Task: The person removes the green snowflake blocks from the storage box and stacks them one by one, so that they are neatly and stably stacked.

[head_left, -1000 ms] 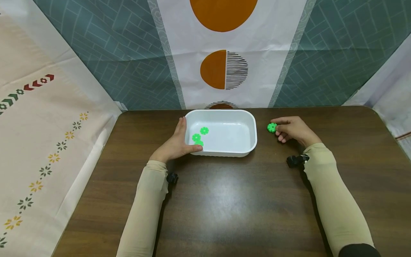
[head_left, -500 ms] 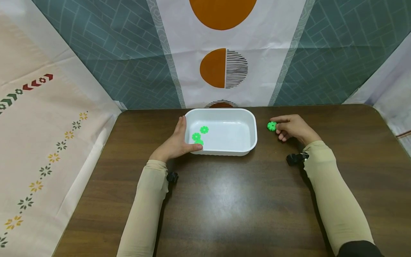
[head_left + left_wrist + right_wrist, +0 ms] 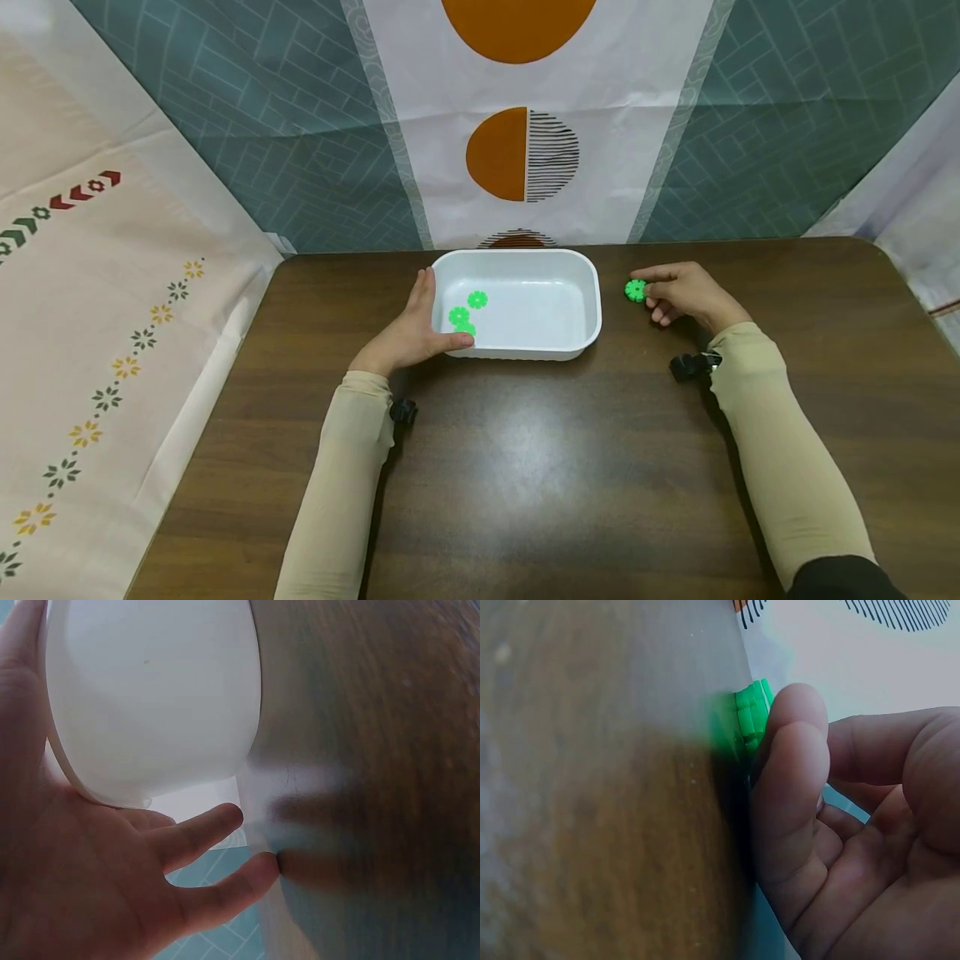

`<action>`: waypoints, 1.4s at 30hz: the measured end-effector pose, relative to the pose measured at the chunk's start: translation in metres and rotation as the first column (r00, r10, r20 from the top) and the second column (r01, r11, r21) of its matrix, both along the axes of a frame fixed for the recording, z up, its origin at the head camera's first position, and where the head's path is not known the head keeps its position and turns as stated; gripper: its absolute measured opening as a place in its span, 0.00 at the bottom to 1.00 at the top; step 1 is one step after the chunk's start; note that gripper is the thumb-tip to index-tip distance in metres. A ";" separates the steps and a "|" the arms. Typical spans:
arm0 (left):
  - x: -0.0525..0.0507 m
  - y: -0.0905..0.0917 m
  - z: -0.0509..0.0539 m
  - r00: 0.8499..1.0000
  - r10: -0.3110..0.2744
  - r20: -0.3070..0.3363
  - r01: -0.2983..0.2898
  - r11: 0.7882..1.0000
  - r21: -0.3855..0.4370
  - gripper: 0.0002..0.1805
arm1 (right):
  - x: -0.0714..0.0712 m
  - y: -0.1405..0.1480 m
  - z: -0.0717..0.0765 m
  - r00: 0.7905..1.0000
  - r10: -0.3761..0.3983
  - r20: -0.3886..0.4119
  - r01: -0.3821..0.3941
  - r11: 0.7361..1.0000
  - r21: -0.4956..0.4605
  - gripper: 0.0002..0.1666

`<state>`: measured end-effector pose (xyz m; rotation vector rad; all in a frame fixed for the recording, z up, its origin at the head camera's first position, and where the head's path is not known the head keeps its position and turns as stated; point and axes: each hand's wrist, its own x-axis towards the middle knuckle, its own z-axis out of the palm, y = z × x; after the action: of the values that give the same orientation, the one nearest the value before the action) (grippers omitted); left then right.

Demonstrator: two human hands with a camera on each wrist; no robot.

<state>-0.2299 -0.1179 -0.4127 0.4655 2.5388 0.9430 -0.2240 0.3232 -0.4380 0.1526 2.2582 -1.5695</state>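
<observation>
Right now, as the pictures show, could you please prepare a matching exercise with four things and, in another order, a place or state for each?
Things
1. White rectangular tray with rounded corners
2. Left hand
3. Right hand
4. Dark brown, wood-grained table

Places or states
A. To the right of the tray, pinching a round, notched green piece
B. Beneath the tray
C. Contains at least three similar green pieces
D. Touching the tray's left end

Right pairs: 1-C, 2-D, 3-A, 4-B
</observation>
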 end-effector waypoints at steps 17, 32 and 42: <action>0.000 -0.008 0.003 1.000 0.013 -0.025 -0.013 1.000 0.001 0.74 | -0.005 -0.009 0.013 1.000 0.010 -0.026 -0.010 1.000 0.019 0.27; 0.003 -0.005 -0.001 1.000 0.014 0.000 -0.014 1.000 0.023 0.74 | 0.008 0.005 0.026 0.991 -0.038 -0.125 0.039 0.999 0.002 0.25; 0.001 0.000 -0.001 1.000 0.007 -0.009 -0.007 1.000 0.009 0.74 | 0.017 -0.033 0.065 0.959 0.023 -0.283 -0.015 0.999 0.029 0.20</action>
<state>-0.2285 -0.1180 -0.4135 0.4648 2.5467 0.9576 -0.2071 0.2907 -0.3728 -0.0937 2.4880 -1.6405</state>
